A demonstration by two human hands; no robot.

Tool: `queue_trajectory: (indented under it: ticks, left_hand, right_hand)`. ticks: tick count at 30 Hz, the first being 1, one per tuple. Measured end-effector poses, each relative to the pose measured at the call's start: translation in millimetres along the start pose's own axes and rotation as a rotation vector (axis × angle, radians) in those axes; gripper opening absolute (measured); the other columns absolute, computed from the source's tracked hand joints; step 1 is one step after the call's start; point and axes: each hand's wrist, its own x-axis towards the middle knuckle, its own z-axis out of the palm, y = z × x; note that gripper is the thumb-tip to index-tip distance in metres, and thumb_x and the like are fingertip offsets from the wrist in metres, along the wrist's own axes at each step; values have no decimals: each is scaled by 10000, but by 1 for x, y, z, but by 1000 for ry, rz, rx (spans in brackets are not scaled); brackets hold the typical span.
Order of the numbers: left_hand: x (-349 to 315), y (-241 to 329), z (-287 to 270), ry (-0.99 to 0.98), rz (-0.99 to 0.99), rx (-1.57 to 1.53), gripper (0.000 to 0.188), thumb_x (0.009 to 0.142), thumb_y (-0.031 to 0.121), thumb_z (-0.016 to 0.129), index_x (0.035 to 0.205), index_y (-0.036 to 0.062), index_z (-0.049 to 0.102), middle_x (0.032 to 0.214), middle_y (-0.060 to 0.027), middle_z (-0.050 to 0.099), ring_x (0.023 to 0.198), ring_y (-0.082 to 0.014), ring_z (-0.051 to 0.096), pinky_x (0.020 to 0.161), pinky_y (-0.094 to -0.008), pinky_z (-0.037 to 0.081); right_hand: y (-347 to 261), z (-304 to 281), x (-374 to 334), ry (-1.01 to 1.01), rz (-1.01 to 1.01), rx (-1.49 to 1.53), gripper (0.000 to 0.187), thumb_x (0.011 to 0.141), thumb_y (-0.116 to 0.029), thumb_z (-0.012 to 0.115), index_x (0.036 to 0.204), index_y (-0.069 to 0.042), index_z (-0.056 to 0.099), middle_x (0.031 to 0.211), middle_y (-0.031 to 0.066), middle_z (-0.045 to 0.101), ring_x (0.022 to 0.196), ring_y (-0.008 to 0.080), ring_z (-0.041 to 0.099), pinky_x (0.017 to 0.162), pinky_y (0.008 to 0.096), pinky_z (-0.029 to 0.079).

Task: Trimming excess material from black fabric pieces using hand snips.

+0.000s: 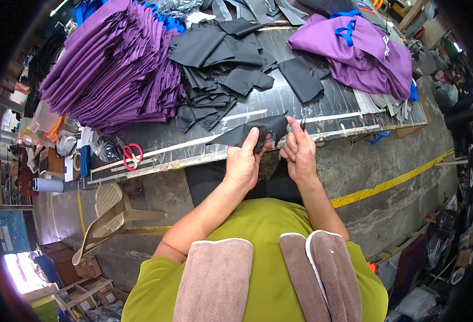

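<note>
In front of me, at the table's near edge, my left hand point(243, 163) grips a black fabric piece point(242, 134), thumb on top and fingers curled beneath. The piece's pointed corner rises toward my right hand point(300, 153). That hand is closed, its index fingertip at the cloth's right edge. A small dark shape shows by its fingers, too unclear to name. Beyond my hands, a loose pile of black fabric pieces point(215, 53) lies on the dark table point(322, 115), and a separate black piece point(302, 80) rests right of the pile.
A tall stack of purple fabric point(113, 70) stands at the left, near pink-handled scissors point(133, 156). Purple bags with blue straps point(360, 53) are heaped at the right. A beige plastic chair point(108, 214) is on the floor to my left.
</note>
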Motion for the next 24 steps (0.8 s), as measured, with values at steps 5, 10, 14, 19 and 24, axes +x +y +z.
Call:
queue_trajectory:
  ticks: [5, 10, 14, 19, 24]
  left_hand:
    - [-2, 3, 5, 6, 1, -2, 226, 1009, 176, 711, 1180, 34, 670, 1100, -81, 735, 981, -194, 720, 827, -354, 579]
    - [-4, 11, 1, -55, 14, 75, 238, 1025, 200, 694, 1205, 47, 666, 1133, -48, 717, 1009, -162, 689, 845, -328, 564]
    - [-4, 12, -2, -51, 56, 90, 244, 1024, 194, 694, 1215, 45, 659, 1146, -49, 714, 1015, -162, 689, 861, -327, 567]
    - [0, 23, -15, -162, 220, 229, 276, 1026, 204, 653, 1254, 50, 624, 1236, -74, 691, 1137, -240, 671, 1022, -414, 533]
    - [7, 59, -25, -322, 226, -349, 466, 1071, 300, 544, 1466, 62, 478, 1303, -111, 667, 1240, -274, 629, 1106, -448, 474]
  right_hand:
    - [10, -20, 6, -62, 252, 197, 246, 1066, -378, 612, 934, -172, 617, 566, -97, 418, 434, 32, 361, 563, 272, 461]
    - [-3, -5, 8, -4, 56, 36, 96, 1042, -178, 663, 979, -106, 662, 648, -81, 557, 437, 11, 377, 518, 229, 448]
    - [-6, -18, 7, -108, 26, -77, 52, 1021, -131, 689, 986, -94, 676, 675, -87, 560, 483, -6, 389, 513, 209, 400]
    - [-13, -28, 12, -249, 86, -4, 65, 998, -127, 721, 956, -102, 678, 666, -99, 534, 506, -3, 383, 535, 226, 385]
    - [-27, -42, 24, -358, 11, -297, 121, 957, -125, 774, 882, -83, 689, 703, -97, 562, 606, 6, 456, 574, 229, 382]
